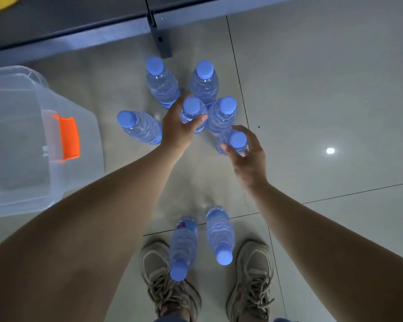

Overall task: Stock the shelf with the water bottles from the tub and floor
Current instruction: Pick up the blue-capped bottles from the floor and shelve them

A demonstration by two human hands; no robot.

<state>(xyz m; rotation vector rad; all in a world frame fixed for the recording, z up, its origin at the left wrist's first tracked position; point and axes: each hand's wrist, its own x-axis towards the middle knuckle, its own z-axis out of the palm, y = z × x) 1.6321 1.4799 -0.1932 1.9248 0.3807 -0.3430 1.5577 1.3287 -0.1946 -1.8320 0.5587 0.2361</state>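
Water bottles (162,86) stand upright in a cluster on the floor (323,89), below the shelf (79,31). The left hand (177,129) grips one bottle at its shoulder; the right hand (247,154) curls round another below the cap. Full, they look moderately heavy, thin-walled and smooth; a mid-body hold seems safest. The clear tub (21,140) sits nearby.

No text, brand, number or sign can be read. A water bottle (183,242) standing at six o'clock by the shoes carries a label patch with reddish marks, too blurred to make out. A second bottle (163,84) at twelve o'clock shows similar illegible marks low down.
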